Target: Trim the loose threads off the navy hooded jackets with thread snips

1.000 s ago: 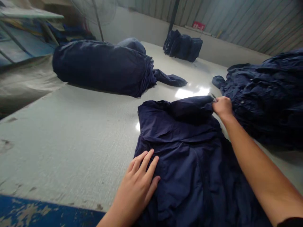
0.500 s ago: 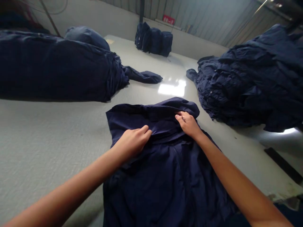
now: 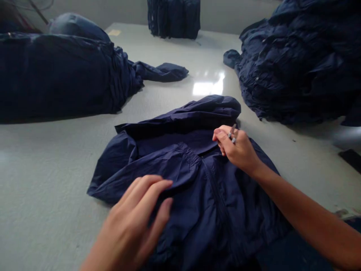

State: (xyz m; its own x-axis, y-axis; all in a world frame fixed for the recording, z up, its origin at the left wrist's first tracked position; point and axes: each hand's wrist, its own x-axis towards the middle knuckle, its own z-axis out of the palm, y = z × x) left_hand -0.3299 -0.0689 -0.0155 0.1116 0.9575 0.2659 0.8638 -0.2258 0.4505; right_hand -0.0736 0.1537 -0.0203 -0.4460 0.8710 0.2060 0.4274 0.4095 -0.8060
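A dark navy hooded jacket (image 3: 175,199) lies spread on the table, its hood opened out toward the far side. A gathered edge and a zip line run down its middle. My left hand (image 3: 135,222) is over the near left part of the jacket, fingers stretched out and apart, holding nothing. Over the hood's right side, my right hand (image 3: 234,146) is closed. A small metal tool, apparently thread snips (image 3: 232,134), sticks out between its fingers; the rest is hidden in the palm.
A large stack of navy garments (image 3: 56,75) stands at the left, one sleeve (image 3: 163,72) trailing onto the pale table (image 3: 50,162). A crumpled navy heap (image 3: 299,71) is at the right. Folded navy bundles (image 3: 173,19) stand at the back. A dark strip (image 3: 351,160) lies far right.
My left hand has let go of the fabric, opened and come nearer. My right hand has turned, showing the metal tool. The hood has unfolded, baring the gathered neck and zip. The view has tilted down.
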